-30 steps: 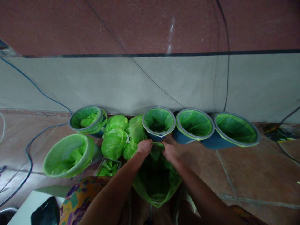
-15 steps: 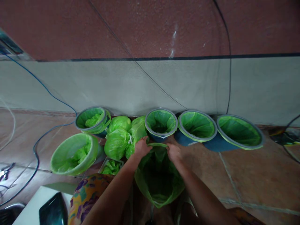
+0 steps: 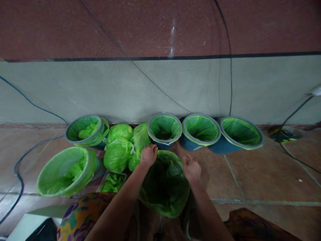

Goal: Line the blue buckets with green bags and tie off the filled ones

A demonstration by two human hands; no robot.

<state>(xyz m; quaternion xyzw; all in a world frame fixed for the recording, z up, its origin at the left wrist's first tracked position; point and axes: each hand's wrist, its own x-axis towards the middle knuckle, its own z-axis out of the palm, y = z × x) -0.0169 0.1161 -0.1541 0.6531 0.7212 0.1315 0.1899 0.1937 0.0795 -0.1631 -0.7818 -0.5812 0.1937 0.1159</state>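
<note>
Between my knees stands a bin lined with a green plastic bag (image 3: 164, 204), its mouth facing up and its inside dark. My left hand (image 3: 148, 155) is closed at the far left of the bag's rim, fingers curled on the edge. Opposite it, my right hand (image 3: 192, 168) has its fingers pinched at the right side of the rim; the exact contact is hard to see. Just beyond my left hand are tied green plastic bags (image 3: 117, 155). Below them, a small tray of crumpled green plastic (image 3: 112, 183) is partly covered by my left forearm.
Along the wall stand blue bins with green liners: one behind my hands (image 3: 165, 142), a middle bin (image 3: 200, 144) and a right bin (image 3: 227, 148). Two lined bins at left, a far bin (image 3: 84, 125) and a near bin (image 3: 66, 170), hold crumpled plastic. A blue cable (image 3: 18, 177) crosses the floor.
My hands have moved apart along the bag's rim, which is now spread wider and rounder. The view has shifted to the right, so the bins appear further left.
</note>
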